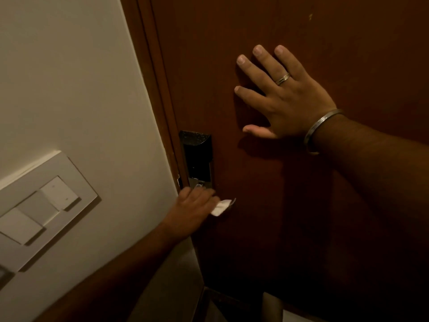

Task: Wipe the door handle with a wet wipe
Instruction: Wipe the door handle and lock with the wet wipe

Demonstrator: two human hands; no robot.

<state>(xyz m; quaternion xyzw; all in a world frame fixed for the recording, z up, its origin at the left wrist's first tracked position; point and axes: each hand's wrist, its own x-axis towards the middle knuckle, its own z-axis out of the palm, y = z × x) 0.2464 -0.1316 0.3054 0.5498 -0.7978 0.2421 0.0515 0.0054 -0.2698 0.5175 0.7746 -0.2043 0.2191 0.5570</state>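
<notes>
A dark brown wooden door (290, 205) fills the right of the view. A black and silver lock plate (197, 156) is fixed near its left edge. Just below the plate, my left hand (192, 210) is closed around the door handle, which it hides almost entirely, with a white wet wipe (220, 207) sticking out to the right of its fingers. My right hand (281, 94) lies flat on the door above and to the right of the lock, fingers spread, holding nothing. A ring and a metal bangle are on that hand and wrist.
A cream wall (69, 77) stands left of the dark door frame (157, 73). A white switch panel (39, 210) with several rockers is mounted on the wall at lower left. Something pale shows at the bottom edge (294, 318).
</notes>
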